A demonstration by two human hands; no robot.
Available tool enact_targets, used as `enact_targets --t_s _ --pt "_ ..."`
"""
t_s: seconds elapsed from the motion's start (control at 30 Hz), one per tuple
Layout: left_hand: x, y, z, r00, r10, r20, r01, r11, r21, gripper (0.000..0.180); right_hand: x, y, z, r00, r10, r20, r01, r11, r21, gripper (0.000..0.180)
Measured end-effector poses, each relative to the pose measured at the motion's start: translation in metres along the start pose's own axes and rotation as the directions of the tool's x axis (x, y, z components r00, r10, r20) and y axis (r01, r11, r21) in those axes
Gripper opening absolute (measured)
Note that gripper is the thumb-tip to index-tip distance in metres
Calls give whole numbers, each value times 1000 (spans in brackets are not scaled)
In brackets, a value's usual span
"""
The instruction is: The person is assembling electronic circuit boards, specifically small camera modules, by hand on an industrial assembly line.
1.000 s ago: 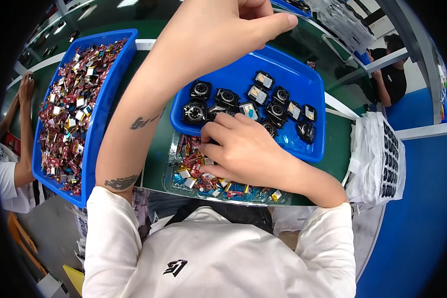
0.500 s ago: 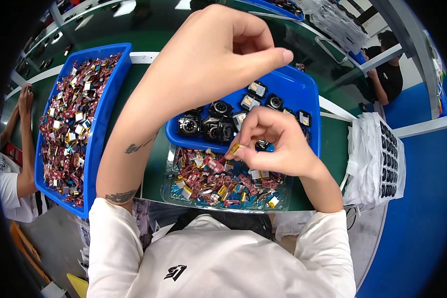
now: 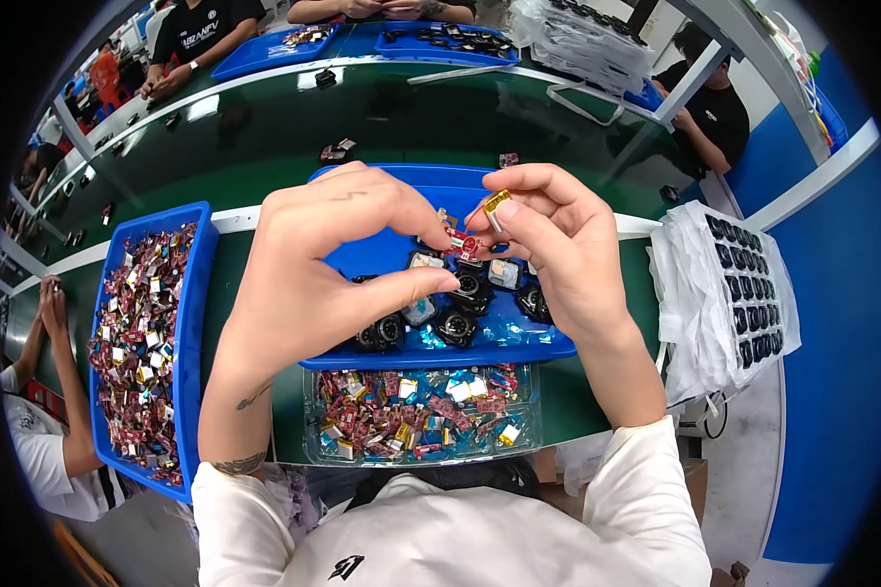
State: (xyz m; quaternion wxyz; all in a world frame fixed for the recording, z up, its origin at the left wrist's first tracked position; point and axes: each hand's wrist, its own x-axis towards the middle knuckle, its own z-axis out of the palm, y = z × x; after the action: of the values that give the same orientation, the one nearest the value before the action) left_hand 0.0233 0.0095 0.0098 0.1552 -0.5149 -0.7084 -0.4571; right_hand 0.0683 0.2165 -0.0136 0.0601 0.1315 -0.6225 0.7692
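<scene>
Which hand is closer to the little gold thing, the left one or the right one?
Right. The right hand holds the little gold thing at its thumb and fingertips; the left hand is apart from it, off to its left.

From my feed I take this for a factory workshop handling electronics: a long green bench (image 3: 411,117) sweeps across twelve o'clock, with workers (image 3: 717,122) around it at eight, eleven and two. I see small circuit boards (image 3: 450,411) heaped in a blue bin (image 3: 196,342) at nine o'clock and a clear tray (image 3: 423,459) at six, a white stack (image 3: 680,303) of black parts (image 3: 749,288) at three, and a pale metal frame (image 3: 778,93) at two.
</scene>
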Motion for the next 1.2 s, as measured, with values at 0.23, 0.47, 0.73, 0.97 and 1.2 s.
enact_targets --t_s 0.23,0.47,0.73,0.97,1.2 --pt "-3 -3 6 976 -202 -77 199 979 -48 9 -3 3 16 955 -292 52 295 914 -278 47" --pt "-4 -3 -2 827 -543 145 523 649 -553 14 2 8 8 801 -513 308 573 508 -643 14" --pt "-5 -8 -3 796 -541 270 580 556 -595 13 -5 10 7 935 -326 142 355 844 -403 9" --pt "-8 -9 1 853 -493 172 490 642 -590 10 -5 5 5 969 -216 117 237 948 -214 11" --pt "-3 -2 9 930 -365 -31 353 915 -195 10 -3 6 3 986 -157 46 162 975 -149 11"
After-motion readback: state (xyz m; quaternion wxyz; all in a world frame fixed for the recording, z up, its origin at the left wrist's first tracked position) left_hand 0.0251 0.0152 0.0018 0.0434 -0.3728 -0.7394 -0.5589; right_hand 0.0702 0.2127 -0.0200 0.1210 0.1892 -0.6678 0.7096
